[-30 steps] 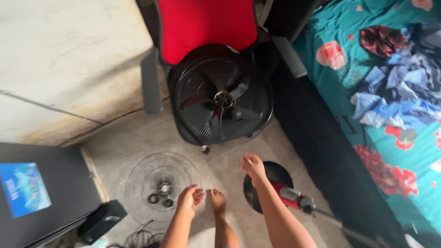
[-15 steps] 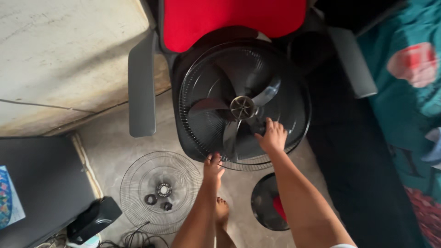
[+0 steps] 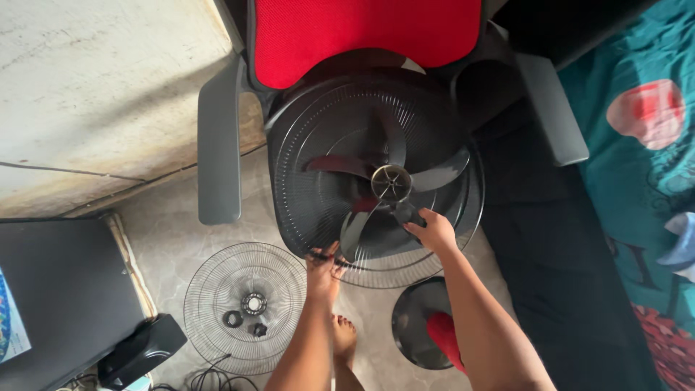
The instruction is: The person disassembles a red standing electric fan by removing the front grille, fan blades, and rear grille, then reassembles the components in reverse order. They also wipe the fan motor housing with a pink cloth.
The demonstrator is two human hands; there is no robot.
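Note:
A black fan head (image 3: 347, 145) with its rear wire guard and dark blades lies on the seat of a red-backed chair (image 3: 365, 32). My left hand (image 3: 322, 264) grips the lower rim of the rear guard. My right hand (image 3: 432, 230) pinches a small black part just below the silver blade hub (image 3: 392, 182). The detached front grille (image 3: 245, 308) lies flat on the floor to the left, with two small black rings on it.
A round black fan base (image 3: 420, 326) with a red part sits on the floor under my right arm. A black box (image 3: 61, 289) and cables are at bottom left. A bed with teal patterned sheet (image 3: 644, 159) runs along the right. My bare foot (image 3: 344, 337) is below.
The view has closed in on the fan. My right hand rose from near the floor base to the blade hub, and my left hand moved up onto the guard rim.

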